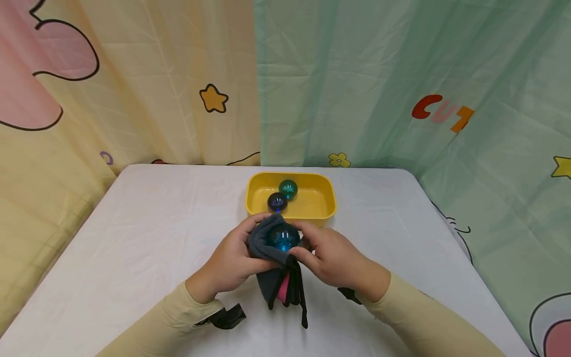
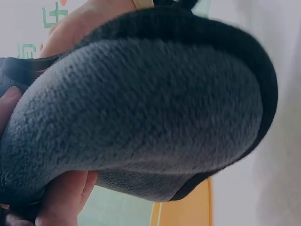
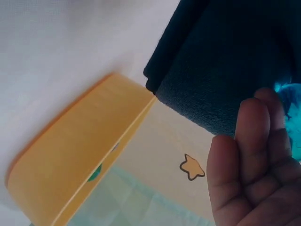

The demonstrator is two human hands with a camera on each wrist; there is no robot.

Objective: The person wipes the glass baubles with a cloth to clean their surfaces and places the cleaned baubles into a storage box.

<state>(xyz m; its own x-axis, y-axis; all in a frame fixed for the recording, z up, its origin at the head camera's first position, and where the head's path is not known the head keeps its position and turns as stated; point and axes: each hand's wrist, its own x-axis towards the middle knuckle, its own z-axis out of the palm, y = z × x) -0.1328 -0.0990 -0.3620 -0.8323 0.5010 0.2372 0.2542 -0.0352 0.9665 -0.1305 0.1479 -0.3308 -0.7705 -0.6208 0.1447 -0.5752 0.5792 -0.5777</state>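
A see-through blue ball (image 1: pixel 284 236) sits in a fold of a dark grey cloth (image 1: pixel 260 243) with black edging, held above the table. My left hand (image 1: pixel 232 255) grips the cloth from the left, its thumb across the front. From the right, my right hand (image 1: pixel 332 252) pinches the ball between thumb and fingers, close to the cloth's edge. In the left wrist view the plush cloth (image 2: pixel 141 103) hides the ball and most of the hand. The right wrist view shows fingers (image 3: pixel 254 127) against the blue ball (image 3: pixel 294 113), beside the cloth (image 3: pixel 211 70).
Just beyond the hands stands a yellow tray (image 1: pixel 316 196) holding a green ball (image 1: pixel 288 189) and a dark blue ball (image 1: pixel 277 202). A white cloth covers the table (image 1: pixel 147 238). Printed curtains (image 1: pixel 348 74) hang behind it. Black straps (image 1: pixel 228 317) dangle by the wrists.
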